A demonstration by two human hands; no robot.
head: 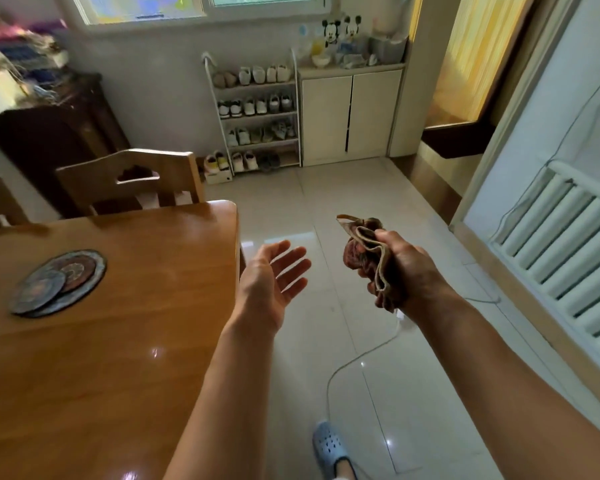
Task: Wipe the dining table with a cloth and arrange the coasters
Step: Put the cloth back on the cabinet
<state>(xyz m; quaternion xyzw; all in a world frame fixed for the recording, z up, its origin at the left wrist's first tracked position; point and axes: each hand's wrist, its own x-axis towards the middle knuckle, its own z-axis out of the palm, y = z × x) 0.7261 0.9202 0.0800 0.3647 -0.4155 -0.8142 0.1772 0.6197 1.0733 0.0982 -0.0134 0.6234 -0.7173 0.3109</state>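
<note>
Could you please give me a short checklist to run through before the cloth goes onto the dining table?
1. Cloth gripped in the right hand: ok.
2. Left hand free and open: ok.
3. Cloth above the table: not ok, it is over the floor beside the table's edge.
4. Coasters out of the wiping path: not ok, they lie overlapping on the tabletop.
5. Cloth damp enough: cannot tell.

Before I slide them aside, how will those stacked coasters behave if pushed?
The coasters lie flat, overlapped in a loose pile on the glossy table, so a push would probably slide and scatter them. They look thin, likely light; tipping seems unlikely.
</note>
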